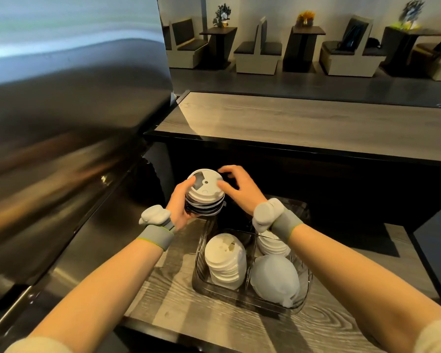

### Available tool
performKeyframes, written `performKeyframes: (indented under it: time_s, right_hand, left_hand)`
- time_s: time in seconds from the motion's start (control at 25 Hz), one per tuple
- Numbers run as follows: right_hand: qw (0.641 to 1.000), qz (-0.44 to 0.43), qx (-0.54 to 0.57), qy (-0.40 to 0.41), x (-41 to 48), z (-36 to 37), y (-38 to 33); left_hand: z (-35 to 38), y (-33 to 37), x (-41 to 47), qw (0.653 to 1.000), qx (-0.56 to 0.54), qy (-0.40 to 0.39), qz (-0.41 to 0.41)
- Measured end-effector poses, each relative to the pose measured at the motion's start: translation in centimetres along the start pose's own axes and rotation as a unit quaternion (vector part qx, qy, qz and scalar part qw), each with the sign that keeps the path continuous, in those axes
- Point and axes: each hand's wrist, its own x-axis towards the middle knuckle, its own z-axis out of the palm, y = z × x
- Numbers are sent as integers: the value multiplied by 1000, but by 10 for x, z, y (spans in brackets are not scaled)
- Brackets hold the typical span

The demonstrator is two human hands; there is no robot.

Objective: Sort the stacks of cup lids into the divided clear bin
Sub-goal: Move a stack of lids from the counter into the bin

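Observation:
My left hand grips a short stack of lids, white on top and dark below, held in the air beyond the far left corner of the divided clear bin. My right hand hovers at the stack's right rim, fingers spread, fingertips touching the top white lid. In the bin, a tall stack of white flat lids fills the near left compartment. A stack of clear dome lids lies in the near right one, and a low white stack sits in the far right one. The far left compartment looks dark.
The bin stands on a wood-grain shelf. A large stainless steel surface rises close on the left. A raised wood-grain counter with a black front runs beyond the bin. Booth seats and small tables stand far behind.

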Motion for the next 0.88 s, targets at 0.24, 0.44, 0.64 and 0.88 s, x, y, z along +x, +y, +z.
performKeyframes:
  time_s: [0.24, 0.44, 0.64, 0.88]
  right_hand:
    - [978, -23, -178, -105, 2, 13, -23]
    - [995, 17, -49, -90, -4, 12, -24]
    - [997, -4, 54, -51, -21, 0, -23]
    - [970, -36, -172, -167, -49, 9, 4]
  left_hand:
    - [11, -3, -19, 999, 21, -33, 5]
    - [14, -6, -28, 997, -63, -46, -8]
    - [16, -10, -26, 995, -80, 59, 1]
    - [-14, 1, -17, 987, -84, 137, 23]
